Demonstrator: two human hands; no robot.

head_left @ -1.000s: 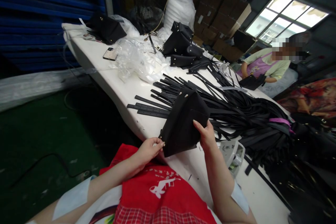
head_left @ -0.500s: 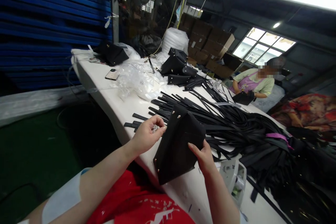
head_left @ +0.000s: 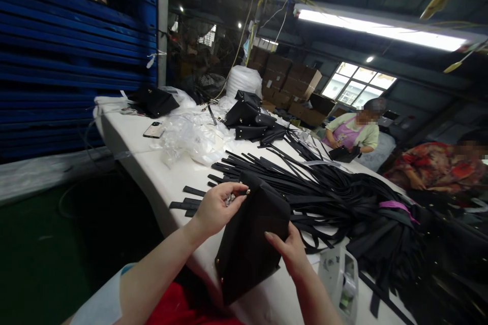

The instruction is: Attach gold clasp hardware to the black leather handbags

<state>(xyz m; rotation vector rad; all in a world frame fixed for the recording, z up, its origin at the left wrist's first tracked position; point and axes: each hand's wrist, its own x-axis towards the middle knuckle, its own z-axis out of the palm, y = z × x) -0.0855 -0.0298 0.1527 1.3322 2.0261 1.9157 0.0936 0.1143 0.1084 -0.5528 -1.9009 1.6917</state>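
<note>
A black bag [head_left: 253, 244] with gold-coloured metal studs at its corners is held tilted over the near table edge. My right hand [head_left: 287, 249] grips its right side, thumb on the face toward me and fingers behind it. At the upper left corner, the thumb and forefinger of my left hand [head_left: 221, 208] are closed at a stud [head_left: 248, 191]. Small shiny pieces [head_left: 229, 199] show within the curled fingers of that hand; their exact kind is too small to tell. Many black straps [head_left: 263, 172] lie behind the bag.
On the white table [head_left: 152, 162] are a phone [head_left: 153, 130], clear plastic bags [head_left: 186, 137], more black bags [head_left: 247, 114] and a white tape dispenser [head_left: 338, 277]. A purple tie [head_left: 396, 207] binds the straps. Across the table, one person [head_left: 351, 134] handles a black piece; another person [head_left: 438, 167] sits at right.
My left thumb and forefinger have come onto the stud at the bag's upper corner. The bag is turned slightly in my right hand, and the whole view has shifted.
</note>
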